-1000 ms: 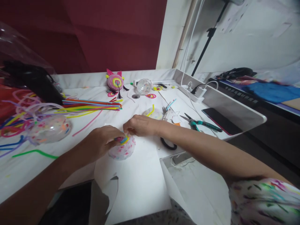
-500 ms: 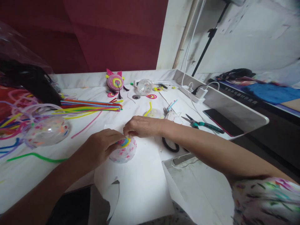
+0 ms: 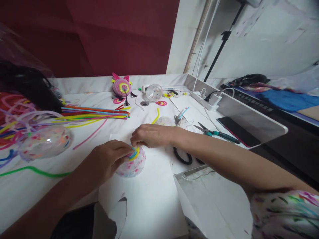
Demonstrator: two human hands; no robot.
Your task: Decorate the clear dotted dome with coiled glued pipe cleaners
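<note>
Looking at a wide marbled tabletop (image 3: 22, 196), walled along back and right edges. Backed by a dark red panel (image 3: 119, 36). Got white paper (image 3: 149, 189) at the near edge, running past it; bare over most of its near half, good open room there. Up and left, got a bundle of pipe cleaners (image 3: 97, 112), with a bare gap between it and the paper. Got left hand (image 3: 107, 159) and right hand (image 3: 147, 135) close together over the paper's far end. Beyond the left forearm, got a clear speckled ball (image 3: 47, 142). Near the right wall, got a phone (image 3: 236, 132) with pliers (image 3: 216, 132) just beside it; tight there, with the right forearm crossing in front. Between the hands, got a pink-speckled dome (image 3: 132, 169), round side up on the paper, free on its near and right sides. At the back, got a pink eared ornament (image 3: 121, 87). On the dome's top, got a blue-yellow coil (image 3: 132, 155), with left thumb and fingers clamped on it. Off its rim, got a yellow strip (image 3: 137, 151), pinched in right fingertips.
</note>
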